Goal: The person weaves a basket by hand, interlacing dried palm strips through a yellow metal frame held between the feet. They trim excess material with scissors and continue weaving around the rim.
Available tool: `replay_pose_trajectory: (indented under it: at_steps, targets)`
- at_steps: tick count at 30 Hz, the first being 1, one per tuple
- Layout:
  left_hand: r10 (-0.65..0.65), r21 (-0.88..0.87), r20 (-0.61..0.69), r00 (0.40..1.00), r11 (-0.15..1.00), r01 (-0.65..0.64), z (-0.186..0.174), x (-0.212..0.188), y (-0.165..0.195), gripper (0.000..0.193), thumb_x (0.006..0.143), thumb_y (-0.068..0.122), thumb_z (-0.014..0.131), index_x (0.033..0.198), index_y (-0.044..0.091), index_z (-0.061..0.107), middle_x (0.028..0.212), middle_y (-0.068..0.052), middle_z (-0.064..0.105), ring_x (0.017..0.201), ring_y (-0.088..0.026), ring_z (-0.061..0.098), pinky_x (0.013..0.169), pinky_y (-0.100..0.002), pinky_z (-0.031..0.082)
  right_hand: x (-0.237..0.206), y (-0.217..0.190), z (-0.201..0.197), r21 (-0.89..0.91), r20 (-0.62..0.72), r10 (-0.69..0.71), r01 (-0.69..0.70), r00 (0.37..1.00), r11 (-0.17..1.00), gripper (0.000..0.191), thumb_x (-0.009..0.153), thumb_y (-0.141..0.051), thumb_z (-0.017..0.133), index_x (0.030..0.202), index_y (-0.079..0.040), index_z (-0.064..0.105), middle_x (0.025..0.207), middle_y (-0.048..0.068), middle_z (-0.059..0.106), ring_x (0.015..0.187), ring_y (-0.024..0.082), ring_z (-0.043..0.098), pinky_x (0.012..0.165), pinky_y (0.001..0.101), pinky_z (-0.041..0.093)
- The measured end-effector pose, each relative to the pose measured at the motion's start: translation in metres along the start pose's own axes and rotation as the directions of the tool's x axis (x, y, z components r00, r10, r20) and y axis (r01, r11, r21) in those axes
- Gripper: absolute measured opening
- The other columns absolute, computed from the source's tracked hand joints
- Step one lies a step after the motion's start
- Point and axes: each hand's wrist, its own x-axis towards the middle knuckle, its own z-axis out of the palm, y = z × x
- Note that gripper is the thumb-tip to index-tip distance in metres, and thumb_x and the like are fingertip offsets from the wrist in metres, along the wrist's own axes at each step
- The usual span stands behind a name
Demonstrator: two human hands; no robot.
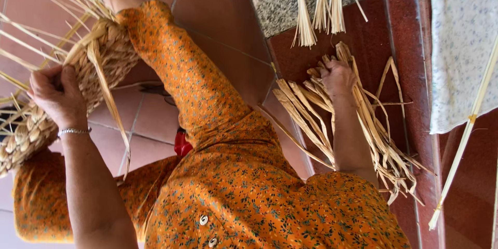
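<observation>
My left hand, a silver bracelet on its wrist, grips the rim of a half-woven straw basket that rests against my knee, which is covered in orange flowered cloth. Loose stakes and one long flat strip stick out from the weave. My right hand reaches out to the side and presses down on a pile of dried straw strips lying on the red floor, its fingers closed around some of them.
More pale straw bundles lie on a speckled grey stone slab. A white flowered cloth and a long thin cane lie at the right. Red-brown floor tiles surround my legs.
</observation>
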Motion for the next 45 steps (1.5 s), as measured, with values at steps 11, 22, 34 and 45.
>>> replay_pose_trajectory:
  at_steps: [11,22,34,45]
  targets:
    - [-0.033,-0.091,0.027,0.999,0.995,0.036,0.0,-0.005,-0.017,0.013,0.11,-0.007,0.07,0.111,0.001,0.059,0.103,-0.003,0.061,0.088,-0.008,0.058,0.079,-0.024,0.052,-0.13,0.069,0.053,-0.272,0.12,-0.414,0.431,0.902,0.86,0.144,0.052,-0.108,0.039,0.164,-0.03,-0.004,0.169,0.012,-0.018,0.153,0.041,-0.02,0.114,0.0785,-0.012]
    - [0.023,-0.086,0.047,0.999,0.996,-0.019,-0.006,0.002,-0.024,0.009,0.11,-0.008,0.063,0.112,-0.002,0.057,0.103,-0.007,0.064,0.086,-0.011,0.058,0.079,-0.025,0.052,-0.052,0.117,0.016,-0.126,0.012,-0.119,0.12,0.993,0.985,0.15,0.052,-0.063,0.093,0.168,-0.032,0.003,0.172,0.017,0.01,0.153,0.053,0.015,0.119,0.0764,0.013]
    - [-0.054,-0.172,0.095,0.994,0.983,0.07,-0.01,-0.004,-0.03,0.011,0.112,-0.006,0.059,0.123,-0.004,0.06,0.108,-0.008,0.066,0.09,-0.012,0.06,0.085,-0.026,0.055,-0.071,0.017,0.059,0.018,-0.225,-0.595,0.614,0.771,0.789,0.036,0.102,-0.013,0.072,0.136,-0.012,0.061,0.117,0.015,0.061,0.113,0.031,0.057,0.096,0.0436,0.057]
    - [-0.096,-0.059,0.07,0.993,0.993,0.1,-0.01,0.0,-0.027,0.008,0.107,0.0,0.065,0.112,-0.001,0.059,0.096,-0.002,0.06,0.079,-0.008,0.05,0.072,-0.024,0.045,-0.13,-0.03,0.155,0.155,0.558,-0.225,0.167,0.799,0.974,0.035,0.104,-0.021,0.053,0.134,-0.002,0.057,0.079,0.012,0.061,0.06,0.02,0.057,0.05,0.0348,0.048]
